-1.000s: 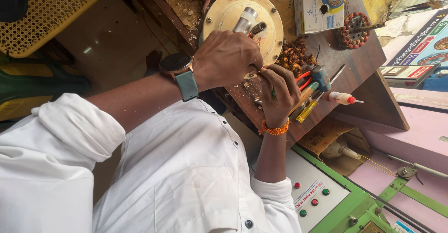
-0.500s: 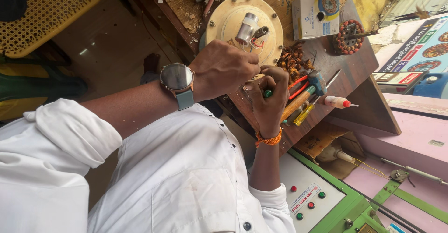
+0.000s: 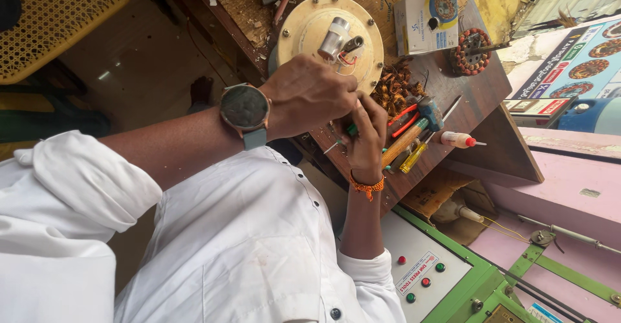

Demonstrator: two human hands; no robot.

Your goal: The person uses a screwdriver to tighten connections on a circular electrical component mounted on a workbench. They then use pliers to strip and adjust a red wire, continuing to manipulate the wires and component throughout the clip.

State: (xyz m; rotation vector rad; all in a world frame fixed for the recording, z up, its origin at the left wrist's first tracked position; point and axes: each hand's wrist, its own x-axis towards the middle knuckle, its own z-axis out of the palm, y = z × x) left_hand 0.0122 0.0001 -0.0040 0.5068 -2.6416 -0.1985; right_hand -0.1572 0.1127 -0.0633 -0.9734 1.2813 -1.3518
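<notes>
A round cream fan motor (image 3: pixel 304 35) lies on the brown wooden bench (image 3: pixel 479 112), with a silver capacitor (image 3: pixel 333 35) and red wires on top. My left hand (image 3: pixel 304 96), a watch on its wrist, is curled at the motor's near rim; its fingertips are hidden. My right hand (image 3: pixel 365 135), with an orange thread on the wrist, touches the left hand and grips a small green-handled tool (image 3: pixel 351 129). The tool's tip is hidden between the hands.
Tangled copper wire (image 3: pixel 394 87), a hammer (image 3: pixel 420 112), red-handled pliers (image 3: pixel 404 119), a yellow screwdriver (image 3: pixel 414 158) and a small red-capped bottle (image 3: pixel 459 140) lie right of the hands. Farther back are a box (image 3: pixel 427 19) and a wound stator (image 3: pixel 471 51). A green-framed button panel (image 3: pixel 420 278) is below; a yellow mesh seat (image 3: pixel 52 19) is upper left.
Both hands stay pressed together at the motor's rim. The right hand has turned a little, with the green handle closer to the left hand. The view has shifted slightly.
</notes>
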